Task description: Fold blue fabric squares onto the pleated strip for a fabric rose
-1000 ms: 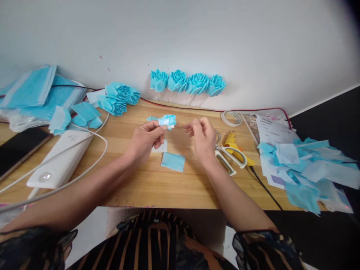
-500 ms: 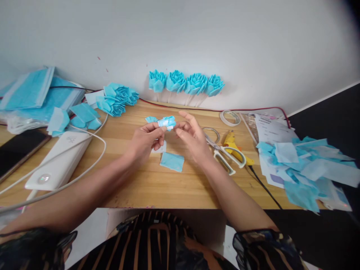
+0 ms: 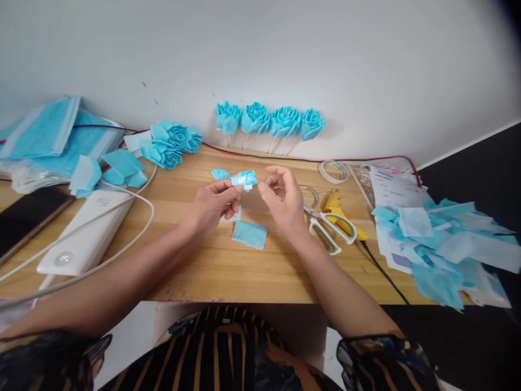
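Well back from the table edge (image 3: 252,298), left grip (image 3: 209,207) pinches blue bundle (image 3: 246,179); right grip (image 3: 285,205) curls, contents unclear.

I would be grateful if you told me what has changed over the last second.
The right hand has moved left, bringing its fingers close to the small blue piece; whether they touch is unclear. No hold was visibly taken or released: the left hand still pinches that piece. The scissors, yellow glue gun and row of blue flowers stayed put.
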A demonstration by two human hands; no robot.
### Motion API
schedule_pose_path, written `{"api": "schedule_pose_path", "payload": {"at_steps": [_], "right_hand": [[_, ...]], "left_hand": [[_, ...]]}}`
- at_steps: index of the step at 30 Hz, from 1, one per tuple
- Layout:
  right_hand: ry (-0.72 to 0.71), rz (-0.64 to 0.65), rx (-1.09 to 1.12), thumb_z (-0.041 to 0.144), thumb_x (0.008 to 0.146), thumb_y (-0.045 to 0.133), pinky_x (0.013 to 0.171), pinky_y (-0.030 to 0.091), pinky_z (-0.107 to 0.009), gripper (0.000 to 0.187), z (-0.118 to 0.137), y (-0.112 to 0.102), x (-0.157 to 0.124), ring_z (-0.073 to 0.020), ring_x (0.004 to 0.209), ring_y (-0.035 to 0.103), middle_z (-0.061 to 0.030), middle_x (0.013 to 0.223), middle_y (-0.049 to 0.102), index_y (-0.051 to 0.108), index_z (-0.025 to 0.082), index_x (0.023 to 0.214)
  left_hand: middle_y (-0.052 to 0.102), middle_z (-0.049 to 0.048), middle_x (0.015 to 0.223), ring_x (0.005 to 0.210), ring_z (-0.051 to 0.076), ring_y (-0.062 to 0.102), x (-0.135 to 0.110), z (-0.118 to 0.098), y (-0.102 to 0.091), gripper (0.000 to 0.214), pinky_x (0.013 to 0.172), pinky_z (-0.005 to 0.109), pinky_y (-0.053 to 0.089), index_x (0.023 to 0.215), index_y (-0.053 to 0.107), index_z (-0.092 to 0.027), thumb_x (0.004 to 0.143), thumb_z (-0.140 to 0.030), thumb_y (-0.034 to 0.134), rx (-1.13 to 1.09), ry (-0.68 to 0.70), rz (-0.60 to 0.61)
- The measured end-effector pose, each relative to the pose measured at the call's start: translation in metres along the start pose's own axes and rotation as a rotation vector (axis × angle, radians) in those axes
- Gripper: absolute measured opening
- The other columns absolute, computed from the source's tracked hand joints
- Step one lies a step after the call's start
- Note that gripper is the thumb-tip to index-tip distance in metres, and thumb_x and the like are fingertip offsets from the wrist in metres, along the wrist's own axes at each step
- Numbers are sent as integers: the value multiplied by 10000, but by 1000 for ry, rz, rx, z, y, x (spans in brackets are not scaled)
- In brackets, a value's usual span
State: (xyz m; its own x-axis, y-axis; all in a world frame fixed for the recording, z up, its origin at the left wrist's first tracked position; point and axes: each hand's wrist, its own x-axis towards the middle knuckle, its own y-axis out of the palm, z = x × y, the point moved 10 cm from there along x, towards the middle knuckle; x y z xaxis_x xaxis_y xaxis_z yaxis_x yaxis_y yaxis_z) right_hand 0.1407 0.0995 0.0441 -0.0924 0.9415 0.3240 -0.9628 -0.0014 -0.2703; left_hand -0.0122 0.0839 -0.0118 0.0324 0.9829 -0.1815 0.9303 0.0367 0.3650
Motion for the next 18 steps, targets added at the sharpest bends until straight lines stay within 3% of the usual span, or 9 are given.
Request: {"api": "schedule_pose_path", "payload": {"at_steps": [5,18], "right_hand": [[94,187,163,318,817,721,796,563,-347,618,-11,25,-2,-188,913,661,-14,1020,704,464,318,1378],[73,171,202,240,853,658,776,529,-329,592,-16,24,-1,-158,824,633,9,926,686,480,283,1416]], "left_hand": [[593,-18,546,432,60,487,-1,1,3,241,407,184,316,685,627,-162,718,-295,825,4,-2,25],[601,-9,544,429,57,479,-1,2,2,200,403,177,331,686,667,-147,741,-276,810,58,-6,23]]}}
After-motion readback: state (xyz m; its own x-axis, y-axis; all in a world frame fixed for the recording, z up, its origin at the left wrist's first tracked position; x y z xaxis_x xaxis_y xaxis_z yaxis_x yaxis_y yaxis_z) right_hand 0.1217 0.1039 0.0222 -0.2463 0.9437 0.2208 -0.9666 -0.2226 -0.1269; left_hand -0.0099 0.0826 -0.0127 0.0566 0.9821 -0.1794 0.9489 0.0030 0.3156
